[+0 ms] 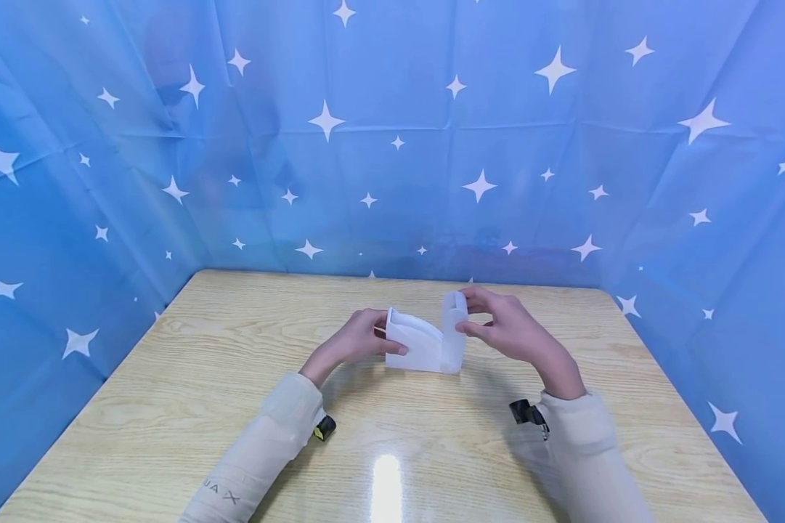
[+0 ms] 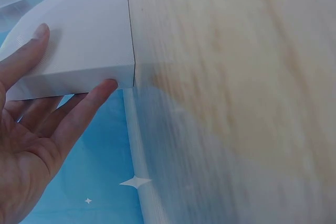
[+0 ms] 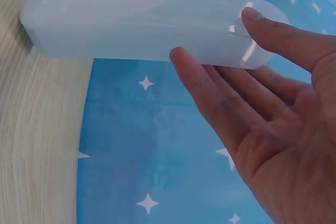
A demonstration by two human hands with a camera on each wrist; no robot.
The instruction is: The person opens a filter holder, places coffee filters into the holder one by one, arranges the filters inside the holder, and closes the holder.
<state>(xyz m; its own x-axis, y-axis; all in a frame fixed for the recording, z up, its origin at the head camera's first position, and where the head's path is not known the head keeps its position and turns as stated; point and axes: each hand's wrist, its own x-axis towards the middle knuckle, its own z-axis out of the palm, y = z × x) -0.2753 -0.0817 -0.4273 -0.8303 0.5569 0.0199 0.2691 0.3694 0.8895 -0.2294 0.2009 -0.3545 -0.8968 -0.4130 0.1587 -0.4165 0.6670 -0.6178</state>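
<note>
Near the middle of the table stands a white holder [image 1: 413,344] with an open top and an edge that curves down to the right. My left hand [image 1: 359,335] grips its left end, thumb on the broad front face; the left wrist view shows the fingers along the narrow side of the white holder [image 2: 68,51]. Against the holder's right end is a tall, frosted translucent plastic container [image 1: 454,338], upright with rounded edges. My right hand [image 1: 506,323] holds this container [image 3: 131,24] near its top, between the thumb and the fingers.
The wood-grain table [image 1: 235,407] reaches back to a blue curtain [image 1: 379,167] with white stars, which also hangs at both sides. Black wrist-worn devices sit at the left cuff [image 1: 294,407] and right cuff [image 1: 578,421]. A bright reflection lies on the front tabletop.
</note>
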